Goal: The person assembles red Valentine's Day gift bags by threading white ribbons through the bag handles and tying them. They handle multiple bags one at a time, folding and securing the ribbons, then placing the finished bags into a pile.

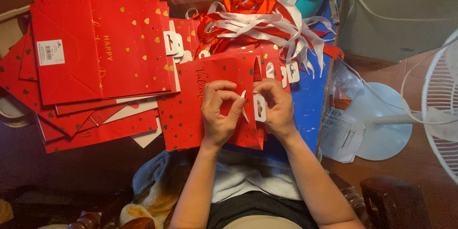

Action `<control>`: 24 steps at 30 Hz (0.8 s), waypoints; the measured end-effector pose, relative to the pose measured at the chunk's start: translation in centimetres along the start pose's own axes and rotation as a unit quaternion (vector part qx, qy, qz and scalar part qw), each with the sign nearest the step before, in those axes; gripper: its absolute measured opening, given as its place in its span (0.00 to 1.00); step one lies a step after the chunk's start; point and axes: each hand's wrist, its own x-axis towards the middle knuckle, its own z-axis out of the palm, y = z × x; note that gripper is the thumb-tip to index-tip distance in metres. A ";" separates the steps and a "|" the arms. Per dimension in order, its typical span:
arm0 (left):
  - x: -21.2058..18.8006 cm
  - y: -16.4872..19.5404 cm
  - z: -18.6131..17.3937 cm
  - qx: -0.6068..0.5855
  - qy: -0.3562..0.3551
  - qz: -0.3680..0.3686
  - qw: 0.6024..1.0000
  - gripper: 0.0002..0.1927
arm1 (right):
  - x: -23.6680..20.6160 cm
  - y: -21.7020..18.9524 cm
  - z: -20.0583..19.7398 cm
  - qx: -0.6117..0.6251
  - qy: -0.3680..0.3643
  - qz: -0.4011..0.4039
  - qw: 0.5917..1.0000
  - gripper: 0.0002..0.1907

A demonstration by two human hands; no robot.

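While the left hand pinches a white ribbon end, fingers curled shut, the right hand grips the white hang tag on the red gift bag at frame center, probably steadying it. 1 stack of flat bags sits upper left, ribbons up top.

- The left hand and right hand cover the middle of the red bag; its gold script is partly hidden.
- The white tag shows only in part between the fingers.
- The bag stack hides its lower bags.
- The fan is cut by the right edge.
- The ribbon pile covers the worktop beneath.
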 end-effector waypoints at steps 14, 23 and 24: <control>-2.6 -1.3 0.7 -0.236 0.114 -0.060 0.963 0.11 | -0.2 0.4 -0.2 -0.106 0.014 -0.039 0.994 0.13; -0.9 -0.3 0.7 0.033 0.018 -0.048 0.998 0.21 | 0.4 -1.5 0.4 -0.313 -0.009 -0.182 0.932 0.15; -0.8 -0.2 0.8 0.030 0.027 -0.049 0.998 0.16 | 0.5 -1.6 0.4 -0.324 -0.005 -0.187 0.927 0.14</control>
